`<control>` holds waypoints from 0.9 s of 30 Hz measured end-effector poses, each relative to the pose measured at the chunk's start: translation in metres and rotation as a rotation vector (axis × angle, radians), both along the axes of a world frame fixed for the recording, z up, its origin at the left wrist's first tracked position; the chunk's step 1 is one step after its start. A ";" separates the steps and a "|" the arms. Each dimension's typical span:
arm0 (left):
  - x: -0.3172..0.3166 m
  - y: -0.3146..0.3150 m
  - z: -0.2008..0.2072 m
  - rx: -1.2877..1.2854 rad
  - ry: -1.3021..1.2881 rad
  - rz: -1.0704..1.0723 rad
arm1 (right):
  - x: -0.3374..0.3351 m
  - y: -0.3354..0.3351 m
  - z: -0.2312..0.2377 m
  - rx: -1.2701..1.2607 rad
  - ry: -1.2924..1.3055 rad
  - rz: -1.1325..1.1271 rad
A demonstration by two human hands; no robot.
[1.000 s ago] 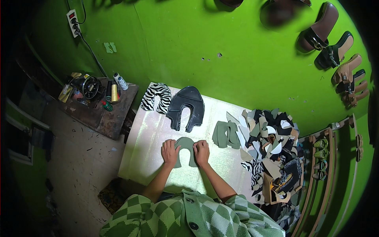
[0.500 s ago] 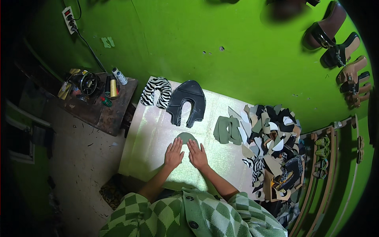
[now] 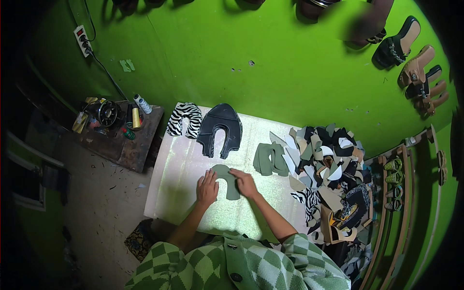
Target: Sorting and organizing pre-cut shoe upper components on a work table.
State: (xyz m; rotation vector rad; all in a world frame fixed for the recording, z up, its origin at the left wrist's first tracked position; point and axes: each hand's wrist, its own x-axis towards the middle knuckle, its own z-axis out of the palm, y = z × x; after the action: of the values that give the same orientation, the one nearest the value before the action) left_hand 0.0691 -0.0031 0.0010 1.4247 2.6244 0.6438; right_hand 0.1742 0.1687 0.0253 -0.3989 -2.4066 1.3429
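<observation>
A dull green U-shaped piece of sheet material [image 3: 233, 189] lies flat on the pale, shiny tabletop [image 3: 183, 166], its round end away from me. My left hand [image 3: 207, 189] rests flat on the left arm of the U, fingers stretched forward. At the upper right of the curve, my right hand [image 3: 245, 183] touches the piece with its fingertips, fingers extended toward the left. Beyond my hands stands a black arch-shaped padded piece [image 3: 222, 118]. Left of it is a zebra-patterned U-shaped stack [image 3: 177, 116]. Several more green cut pieces [image 3: 263, 159] lie to the right.
A large heap of offcuts [image 3: 324, 159] covers the table's right side. On the left, a dark wooden table [image 3: 128, 150] carries a sewing machine [image 3: 108, 113] and thread cones [image 3: 142, 104]. Sandals [image 3: 396, 43] hang on the green wall; others stand on a rack [image 3: 394, 179].
My hands have moved apart, uncovering the green piece's U shape. The right hand has turned, its fingers now pointing left. The whole view has shifted slightly.
</observation>
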 end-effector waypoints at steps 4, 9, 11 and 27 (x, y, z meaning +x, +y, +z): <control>0.001 0.025 0.018 0.184 0.014 0.038 | 0.020 0.051 0.001 0.011 0.063 -0.266; 0.009 0.083 0.026 0.380 0.082 0.025 | 0.040 0.116 0.002 0.216 0.041 -0.503; 0.016 0.115 0.031 0.394 0.006 0.012 | 0.046 0.140 0.003 0.132 -0.016 -0.598; 0.036 0.247 -0.002 0.216 -0.069 0.231 | 0.041 0.196 -0.013 0.229 0.011 -0.563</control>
State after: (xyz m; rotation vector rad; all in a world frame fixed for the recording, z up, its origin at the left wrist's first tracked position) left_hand 0.1050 0.2444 -0.0012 1.1280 2.7575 1.0104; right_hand 0.2147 0.3648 0.0120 -0.9131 -2.1672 0.8103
